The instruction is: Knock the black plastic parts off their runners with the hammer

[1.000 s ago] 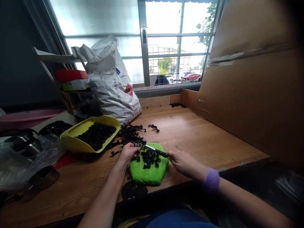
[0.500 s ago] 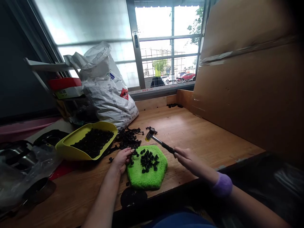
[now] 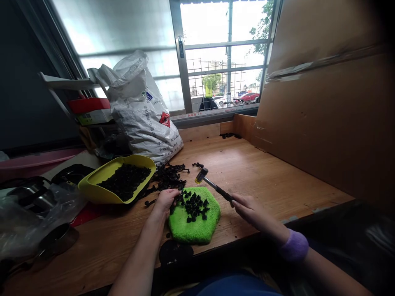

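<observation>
A small mallet (image 3: 212, 185) with a black and yellow head is held in my right hand (image 3: 247, 207), fingers wrapped round its dark handle. Its head hovers past the far right side of a fuzzy green pad (image 3: 194, 234). Small black rubber-like pieces (image 3: 194, 205) lie heaped on the pad. My left hand (image 3: 166, 199) is closed at the pad's far left edge, its fingertips pinching black pieces that are partly hidden by the fingers. A tangle of similar black pieces on stems (image 3: 169, 177) lies just beyond that hand.
A yellow scoop-shaped tray (image 3: 88, 189) full of black pieces stands at left, before a large white sack (image 3: 138, 119). A metal pot (image 3: 58, 240) and plastic bag (image 3: 18, 230) lie far left. Tall cardboard (image 3: 324, 115) walls the right. A dark round piece (image 3: 175, 253) sits at the table's front edge.
My left hand has shifted slightly right, its fingertips further over the pad's edge. The mallet stays raised in my right hand. The whole view has turned a little left.
</observation>
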{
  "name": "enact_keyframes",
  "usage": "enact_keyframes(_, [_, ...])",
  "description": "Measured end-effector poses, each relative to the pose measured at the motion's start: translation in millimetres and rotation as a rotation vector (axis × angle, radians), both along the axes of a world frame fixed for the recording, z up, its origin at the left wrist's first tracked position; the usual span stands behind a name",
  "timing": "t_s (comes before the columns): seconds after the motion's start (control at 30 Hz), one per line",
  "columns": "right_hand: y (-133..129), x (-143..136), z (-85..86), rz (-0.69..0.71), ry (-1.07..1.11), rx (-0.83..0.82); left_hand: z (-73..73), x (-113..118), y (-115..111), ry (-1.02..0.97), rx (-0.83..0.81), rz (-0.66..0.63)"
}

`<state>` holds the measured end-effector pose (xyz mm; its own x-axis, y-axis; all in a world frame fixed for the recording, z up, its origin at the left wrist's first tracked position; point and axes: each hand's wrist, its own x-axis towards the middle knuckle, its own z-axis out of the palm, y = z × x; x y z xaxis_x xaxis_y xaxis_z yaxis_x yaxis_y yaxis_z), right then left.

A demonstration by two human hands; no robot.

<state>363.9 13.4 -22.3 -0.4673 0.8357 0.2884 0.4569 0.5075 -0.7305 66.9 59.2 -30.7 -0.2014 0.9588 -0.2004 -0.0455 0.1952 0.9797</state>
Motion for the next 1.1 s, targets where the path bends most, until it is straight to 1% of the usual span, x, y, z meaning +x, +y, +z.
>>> enact_keyframes(0.1, [1, -3, -2.5, -0.006, -0.029, -0.015, 0.4, 1, 1, 0.020, -0.002, 0.008])
enact_keyframes(0.23, [5, -8, -1.9, 0.008, -0.089, 0.020, 0.6, 3, 2, 0.055, 0.001, 0.020])
enact_keyframes(0.33, [7, -13, 7.3, 0.004, -0.130, 0.052, 0.4, 3, 3, 0.080, 0.008, 0.027])
enact_keyframes(0.47, [6, -26, 24.1, -0.033, -0.109, 0.166, -0.8, 3, 3, 0.099, 0.012, 0.030])
enact_keyframes(0.53, [7, -33, 28.1, -0.073, -0.198, 0.206, -1.0, 3, 3, 0.106, 0.017, 0.034])
enact_keyframes(0.6, [7, -38, 28.5, -0.094, -0.333, 0.203, -0.2, 4, 3, 0.113, 0.021, 0.040])
enact_keyframes(0.67, [7, -40, 27.7, -0.092, -0.396, 0.195, 1.5, 5, 2, 0.117, 0.019, 0.047])
enact_keyframes(0.8, [5, -40, 27.0, -0.099, -0.356, 0.212, 3.7, 6, 0, 0.117, 0.015, 0.054])
enact_keyframes(1.0, [8, -45, 24.4, -0.064, -0.395, 0.184, 3.5, 10, 2, 0.108, 0.033, 0.059])
enact_keyframes(1.07, [7, -41, 23.5, -0.044, -0.362, 0.194, 7.1, 4, -8, 0.089, 0.058, 0.078])
enact_keyframes(1.1, [6, -37, 22.1, -0.034, -0.321, 0.184, 9.5, -3, -18, 0.078, 0.071, 0.097])
